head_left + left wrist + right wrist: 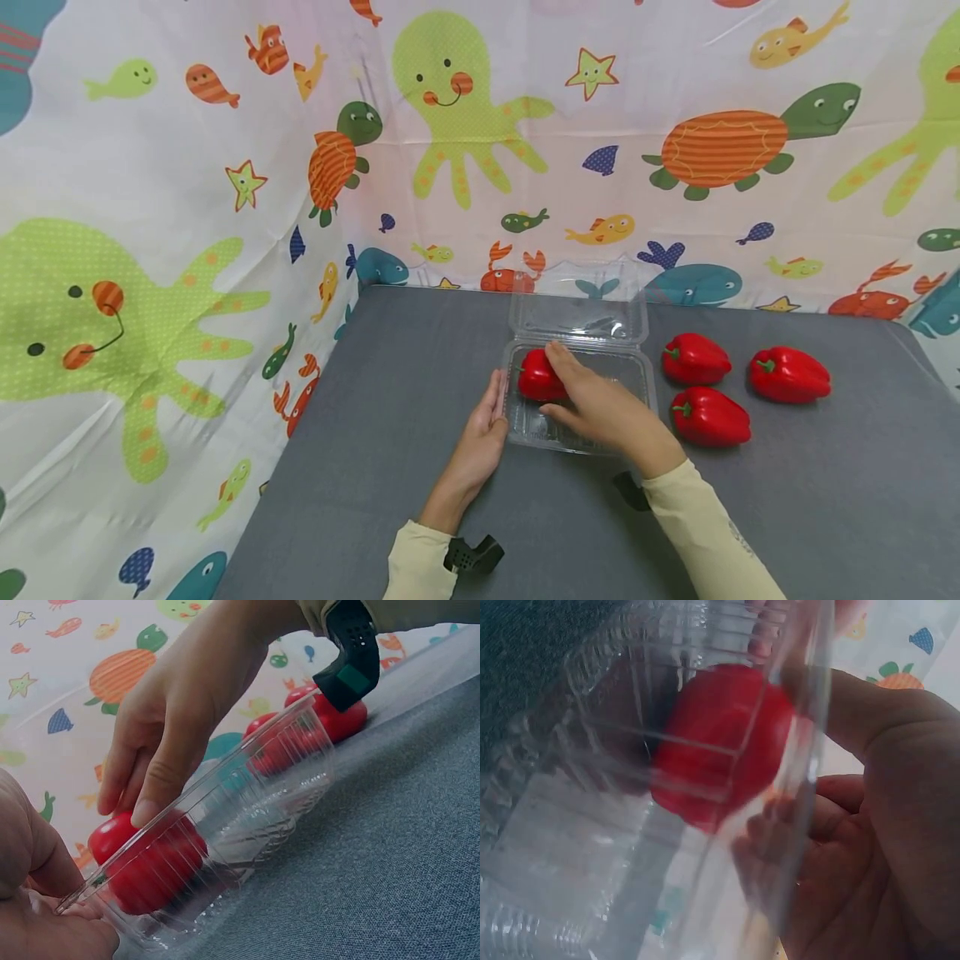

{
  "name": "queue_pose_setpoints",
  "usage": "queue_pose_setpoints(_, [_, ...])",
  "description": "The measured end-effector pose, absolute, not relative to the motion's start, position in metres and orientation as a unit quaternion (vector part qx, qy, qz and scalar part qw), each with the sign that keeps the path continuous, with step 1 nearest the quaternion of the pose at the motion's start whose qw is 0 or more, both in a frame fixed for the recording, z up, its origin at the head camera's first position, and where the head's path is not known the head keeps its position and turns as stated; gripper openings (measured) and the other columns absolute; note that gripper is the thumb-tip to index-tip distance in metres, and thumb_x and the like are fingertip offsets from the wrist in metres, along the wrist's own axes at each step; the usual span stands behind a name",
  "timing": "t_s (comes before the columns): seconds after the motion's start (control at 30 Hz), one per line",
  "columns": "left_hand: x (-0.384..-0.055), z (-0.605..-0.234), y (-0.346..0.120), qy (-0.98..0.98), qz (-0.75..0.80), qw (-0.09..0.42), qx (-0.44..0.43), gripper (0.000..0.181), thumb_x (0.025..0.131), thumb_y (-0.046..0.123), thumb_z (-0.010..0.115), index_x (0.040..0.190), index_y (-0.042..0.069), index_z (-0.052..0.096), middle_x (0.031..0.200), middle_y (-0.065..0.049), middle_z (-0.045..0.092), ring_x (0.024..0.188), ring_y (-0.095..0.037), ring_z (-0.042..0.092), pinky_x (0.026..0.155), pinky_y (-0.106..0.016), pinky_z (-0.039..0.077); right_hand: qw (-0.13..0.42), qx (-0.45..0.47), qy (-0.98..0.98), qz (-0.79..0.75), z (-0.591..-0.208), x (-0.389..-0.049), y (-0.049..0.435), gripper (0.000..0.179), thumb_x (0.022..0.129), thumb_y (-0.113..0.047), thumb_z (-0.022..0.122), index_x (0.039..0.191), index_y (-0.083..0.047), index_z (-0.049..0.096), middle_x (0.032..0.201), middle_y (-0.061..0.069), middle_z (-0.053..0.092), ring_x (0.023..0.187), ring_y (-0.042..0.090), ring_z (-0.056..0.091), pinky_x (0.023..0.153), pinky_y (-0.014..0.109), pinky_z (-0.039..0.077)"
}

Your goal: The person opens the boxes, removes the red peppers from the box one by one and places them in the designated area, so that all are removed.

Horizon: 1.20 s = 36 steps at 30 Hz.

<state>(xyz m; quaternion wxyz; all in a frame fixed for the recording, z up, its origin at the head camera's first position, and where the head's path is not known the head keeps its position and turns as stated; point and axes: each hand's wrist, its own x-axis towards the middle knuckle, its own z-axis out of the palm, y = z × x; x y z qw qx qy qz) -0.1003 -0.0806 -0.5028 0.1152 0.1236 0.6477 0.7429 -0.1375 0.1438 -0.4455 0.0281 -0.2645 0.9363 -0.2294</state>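
A clear plastic clamshell container (618,379) lies on the grey table, its lid (577,318) folded back toward the printed cloth. Inside, at the left end, sits a red bell pepper (537,377) with its green stem pointing left. My right hand (606,410) holds this pepper from above; in the left wrist view the thumb (159,784) is on its near side and the fingers are behind it. With the left hand (480,437) I grip the container's left edge, thumb near the front corner. Through the clear wall, the pepper (724,742) shows blurred in the right wrist view.
To the right of the container lie three more red bell peppers, one at the back (697,360), one in front (711,417) and one farther right (790,375). A cloth with sea animals (480,150) hangs along the table's back and left edges.
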Motion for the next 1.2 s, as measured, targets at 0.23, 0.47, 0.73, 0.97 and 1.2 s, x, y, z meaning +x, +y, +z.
queue_pose_setpoints(0.23, [-0.100,-0.503,-0.081,0.646,0.744,0.114,0.125,0.072,0.105,-0.011,0.028,0.169,0.003,-0.004,0.178,-0.002,0.002,0.162,-0.013,0.004,0.130,-0.033,0.007,0.025,-0.256,0.939,-0.227,-0.448,-0.139,0.140,0.098,0.093,-0.034,0.082,0.166,-0.001,0.027,0.172,0.017,0.028,0.152,0.039,0.040,0.111,0.060,0.047])
queue_pose_setpoints(0.47, [-0.100,-0.504,-0.080,0.646,0.744,0.113,0.127,0.073,0.105,-0.012,0.028,0.169,0.003,-0.004,0.178,-0.004,0.002,0.163,-0.016,0.002,0.130,-0.038,0.006,0.023,-0.254,0.941,-0.222,-0.449,-0.141,0.135,0.096,0.094,-0.034,0.081,0.166,0.001,0.028,0.171,0.018,0.028,0.149,0.041,0.044,0.107,0.061,0.050])
queue_pose_setpoints(0.73, [-0.099,-0.504,-0.079,0.643,0.747,0.115,0.125,0.073,0.105,-0.012,0.028,0.169,0.004,-0.003,0.178,-0.003,0.002,0.162,-0.014,0.003,0.130,-0.035,0.006,0.013,-0.249,0.944,-0.217,-0.453,-0.141,0.132,0.094,0.094,-0.031,0.082,0.164,0.004,0.029,0.170,0.021,0.029,0.145,0.043,0.048,0.105,0.061,0.052])
queue_pose_setpoints(0.97, [-0.100,-0.504,-0.079,0.638,0.751,0.114,0.125,0.074,0.104,-0.013,0.027,0.168,0.003,-0.004,0.178,-0.004,0.001,0.162,-0.014,0.002,0.130,-0.034,0.006,-0.005,-0.243,0.948,-0.205,-0.454,-0.141,0.127,0.092,0.094,-0.030,0.082,0.162,0.006,0.032,0.167,0.024,0.033,0.142,0.044,0.052,0.103,0.060,0.054])
queue_pose_setpoints(1.2, [-0.101,-0.503,-0.080,0.642,0.748,0.113,0.126,0.074,0.104,-0.013,0.028,0.169,0.004,-0.004,0.178,-0.003,0.001,0.163,-0.015,0.001,0.130,-0.037,0.005,-0.015,-0.229,0.952,-0.201,-0.455,-0.141,0.121,0.091,0.093,-0.029,0.083,0.161,0.006,0.034,0.167,0.023,0.035,0.140,0.045,0.054,0.097,0.060,0.057])
